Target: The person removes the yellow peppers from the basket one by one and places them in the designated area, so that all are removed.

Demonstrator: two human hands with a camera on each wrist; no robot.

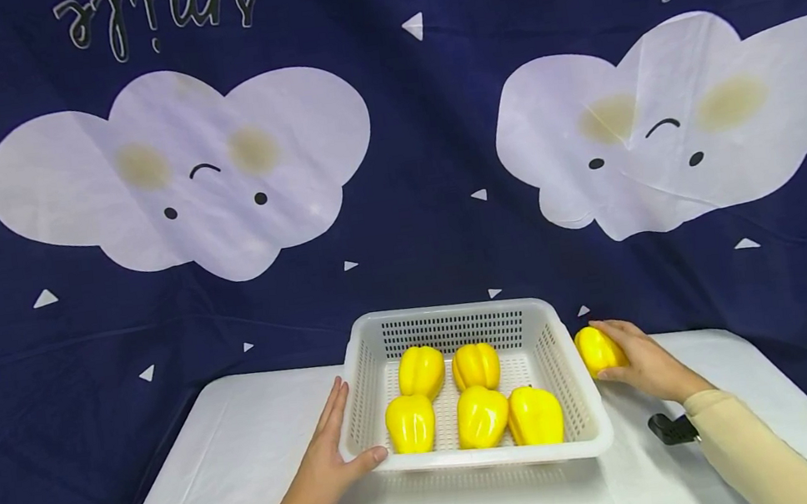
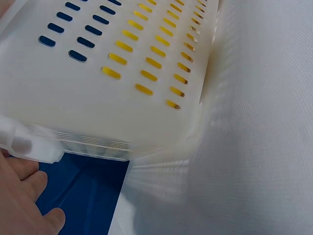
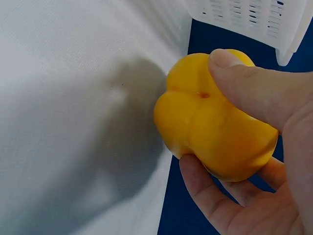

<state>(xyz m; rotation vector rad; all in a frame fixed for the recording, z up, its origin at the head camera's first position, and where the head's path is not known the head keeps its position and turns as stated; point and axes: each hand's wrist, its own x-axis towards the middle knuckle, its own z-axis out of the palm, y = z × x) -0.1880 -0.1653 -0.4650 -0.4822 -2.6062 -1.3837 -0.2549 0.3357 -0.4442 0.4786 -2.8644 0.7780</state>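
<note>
A white perforated plastic basket (image 1: pixel 477 457) stands on the table with several yellow bell peppers (image 1: pixel 482 417) inside. To its left, my left hand (image 1: pixel 329 459) lies with fairly straight fingers along the outer side, the thumb touching the near left corner of the rim. In the left wrist view, the fingers (image 2: pixel 34 183) show beside the basket wall. Just beyond the basket's right side, my right hand (image 1: pixel 639 357) grips another yellow bell pepper (image 1: pixel 599 351). The right wrist view shows this pepper (image 3: pixel 215 117) between thumb and fingers, close to the tabletop and outside the basket.
The table (image 1: pixel 245 439) has a white cover. Behind it hangs a dark blue cloth (image 1: pixel 430 156) printed with white clouds. Black wrist devices (image 1: pixel 671 427) sit by both sleeves.
</note>
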